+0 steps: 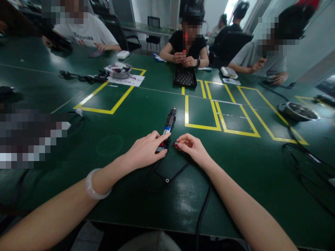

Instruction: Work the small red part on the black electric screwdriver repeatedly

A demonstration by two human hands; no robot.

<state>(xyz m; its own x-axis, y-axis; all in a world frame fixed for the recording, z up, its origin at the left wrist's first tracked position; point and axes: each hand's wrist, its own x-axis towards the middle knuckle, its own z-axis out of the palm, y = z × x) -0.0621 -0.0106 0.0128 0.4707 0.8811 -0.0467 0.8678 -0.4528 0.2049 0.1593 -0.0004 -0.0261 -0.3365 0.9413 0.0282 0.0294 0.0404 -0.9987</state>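
An electric screwdriver (pixel 169 122) with a black nose, a thin bit and a blue band lies on the green table, its tip facing away from me. My left hand (pixel 146 148) is closed over its rear part, index finger and thumb laid across the body. Just right of it, my right hand (pixel 192 148) pinches a small red part (pixel 176 143) between thumb and fingertips; its exact kind is too small to tell. A black cable (pixel 180 170) runs on the table below both hands, and a small metal ring (pixel 167 180) sits beside it.
Yellow tape outlines (pixel 202 127) mark the green table (pixel 131 205). Across it, a person (pixel 201 45) works behind a black tray (pixel 185 83). A bowl of parts (pixel 120 71) stands back left; a metal bowl (pixel 300 113) and loose cables (pixel 300 167) lie right.
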